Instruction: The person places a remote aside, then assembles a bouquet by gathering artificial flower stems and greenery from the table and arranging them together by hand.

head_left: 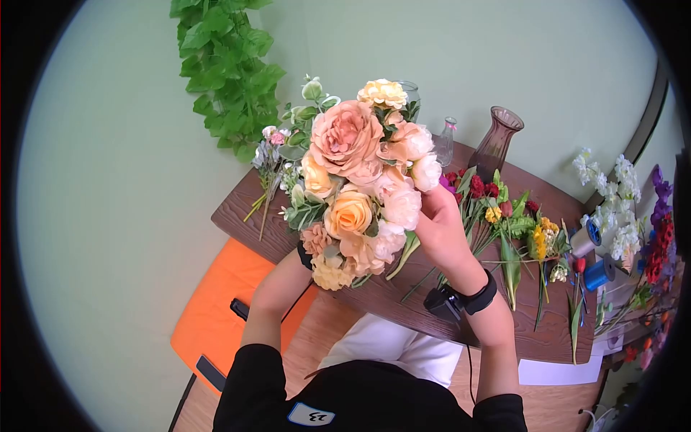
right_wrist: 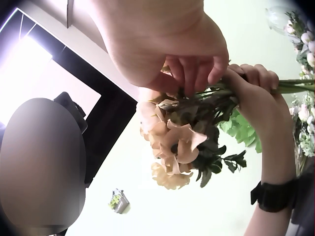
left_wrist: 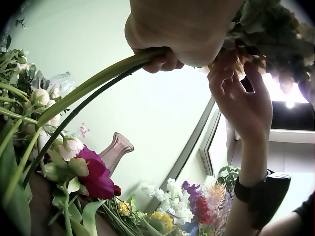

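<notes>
A full bouquet of peach, cream and pale pink flowers (head_left: 348, 138) is held up above the table, blossoms toward the head camera. My left hand (left_wrist: 179, 32) grips its long green stems (left_wrist: 93, 87) below the blossoms; from above, the flowers hide that hand. In the right wrist view, the left hand's fingers (right_wrist: 256, 73) wrap the stems. At the bouquet's right side, my right hand (head_left: 440, 227) has its thumb against a pale pink flower (head_left: 426, 173) and its fingers behind it. Those fingers bend in among the leaves beneath the blossoms (right_wrist: 177, 145).
On the brown table (head_left: 241, 207) lie loose red and yellow flowers, beside a purple glass vase (head_left: 497, 140), a small clear bottle (head_left: 446, 140) and blue spools (head_left: 599, 273). White blossoms (head_left: 625, 234) stand at the right. An orange surface (head_left: 216, 309) at lower left bears a phone (head_left: 211, 373).
</notes>
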{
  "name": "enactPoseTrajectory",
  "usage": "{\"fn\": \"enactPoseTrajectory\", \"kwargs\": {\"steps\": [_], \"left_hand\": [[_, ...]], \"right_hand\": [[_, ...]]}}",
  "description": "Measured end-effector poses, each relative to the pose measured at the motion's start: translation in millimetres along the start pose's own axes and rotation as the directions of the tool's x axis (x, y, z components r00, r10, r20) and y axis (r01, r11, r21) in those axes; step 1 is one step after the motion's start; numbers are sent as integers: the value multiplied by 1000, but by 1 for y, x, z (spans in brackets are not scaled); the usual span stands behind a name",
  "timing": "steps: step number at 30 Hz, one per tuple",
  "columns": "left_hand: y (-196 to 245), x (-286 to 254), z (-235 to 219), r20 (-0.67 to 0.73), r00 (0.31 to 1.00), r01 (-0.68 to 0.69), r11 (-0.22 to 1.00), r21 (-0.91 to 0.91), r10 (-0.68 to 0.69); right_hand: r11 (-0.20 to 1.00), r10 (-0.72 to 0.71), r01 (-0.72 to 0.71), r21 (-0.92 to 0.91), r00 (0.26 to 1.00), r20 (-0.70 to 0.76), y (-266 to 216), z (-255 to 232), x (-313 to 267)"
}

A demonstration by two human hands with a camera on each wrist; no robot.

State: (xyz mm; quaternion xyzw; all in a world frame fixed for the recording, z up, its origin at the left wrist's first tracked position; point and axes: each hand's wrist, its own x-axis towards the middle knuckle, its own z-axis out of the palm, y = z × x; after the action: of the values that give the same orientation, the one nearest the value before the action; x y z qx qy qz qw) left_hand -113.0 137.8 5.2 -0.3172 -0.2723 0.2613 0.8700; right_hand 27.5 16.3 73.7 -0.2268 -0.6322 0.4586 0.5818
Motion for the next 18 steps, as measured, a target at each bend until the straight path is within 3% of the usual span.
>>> {"fn": "enactPoseTrajectory", "kwargs": {"steps": [4,6,7,9,10,11,12,14,15,18], "left_hand": [[-2,-18,-2,25,999,37,994,-107,-35],[-4,-15,-3,39,998,56,986,-159,-51],[-3,-18,1,46,997,66,980,-186,-59],[-1,-40,4,59,996,86,968,-237,-74],[0,-39,8,65,995,95,960,-263,-81],[-6,-45,3,71,994,105,952,-289,-88],[-5,-1,16,78,992,115,943,-314,-95],[-10,-33,4,95,990,136,922,-362,-108],[-6,-2,20,104,988,145,911,-386,-114],[-4,-52,11,129,983,173,874,-455,-127]], "right_hand": [[985,-108,92,-144,989,-106,4,2,1],[915,-302,215,-342,927,-224,-1,6,0],[915,-302,215,-342,927,-224,-2,8,1],[858,-346,285,-427,935,-71,-4,9,5],[751,-369,298,-589,930,1,-11,10,6],[751,-369,298,-590,930,0,-12,10,6],[711,-376,302,-635,926,19,-13,11,6],[669,-382,306,-678,923,40,-16,14,7],[658,-361,291,-695,931,48,-19,17,6],[672,-357,294,-680,933,51,-19,18,7]]}}
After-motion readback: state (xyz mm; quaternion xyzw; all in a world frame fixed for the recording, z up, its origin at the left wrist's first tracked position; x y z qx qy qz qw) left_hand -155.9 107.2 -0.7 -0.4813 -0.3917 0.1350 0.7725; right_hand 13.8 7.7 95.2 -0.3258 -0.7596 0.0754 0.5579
